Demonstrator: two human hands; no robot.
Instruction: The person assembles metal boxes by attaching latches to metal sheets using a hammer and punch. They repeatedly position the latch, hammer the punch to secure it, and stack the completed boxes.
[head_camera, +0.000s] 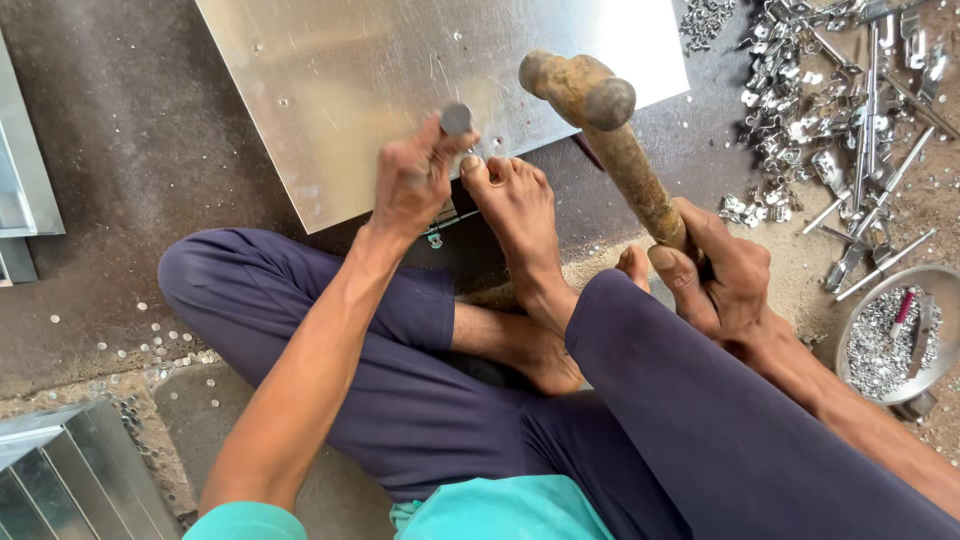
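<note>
My left hand (415, 180) grips a short steel punch (456, 119) upright, with its tip on the near edge of a shiny sheet-metal panel (400, 70). My right hand (725, 275) holds the wooden handle of a worn hammer (600, 110), whose head is raised just right of the punch. My bare foot (520, 220) presses its toes on the panel's edge beside the punch. A small metal bracket (440, 222) peeks out under my left hand. I sit cross-legged in dark blue trousers.
A heap of small metal clips and rods (830, 120) lies at the upper right. A round metal bowl (935, 285) of tiny rivets stands at the right edge. Folded sheet-metal parts (25, 180) lie at the left, ribbed ones (70, 470) at lower left. Punched discs scatter on the floor (150, 340).
</note>
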